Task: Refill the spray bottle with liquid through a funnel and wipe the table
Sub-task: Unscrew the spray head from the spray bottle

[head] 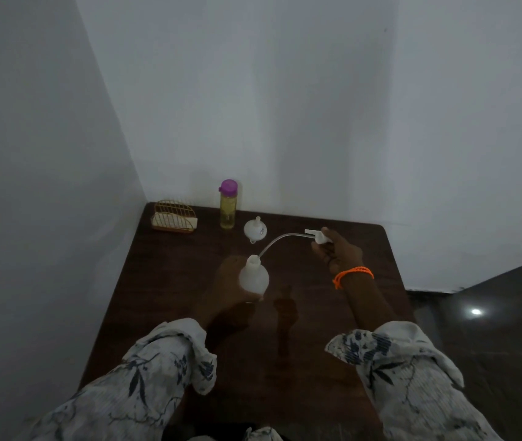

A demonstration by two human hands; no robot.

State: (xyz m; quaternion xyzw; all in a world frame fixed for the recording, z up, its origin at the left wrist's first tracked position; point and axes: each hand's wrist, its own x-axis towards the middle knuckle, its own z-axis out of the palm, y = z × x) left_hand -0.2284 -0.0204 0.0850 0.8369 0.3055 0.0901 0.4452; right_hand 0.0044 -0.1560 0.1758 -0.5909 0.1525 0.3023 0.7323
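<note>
Two hands engaged — left hand (231,281) gripped spray bottle (253,276), right hand (337,249) held removed spray head (318,236). Funnel (255,230) unused — filling, wiping remained.

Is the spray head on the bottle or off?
Off: the right hand holds the spray head aside, its tube tip at the bottle mouth.

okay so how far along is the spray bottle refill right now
Early. Done: the spray head is unscrewed. In hand: the right hand lifts it away, its tube still trailing to the neck of the bottle held by the left hand. Left: funnel and yellow liquid bottle untouched; table unwiped.
</note>
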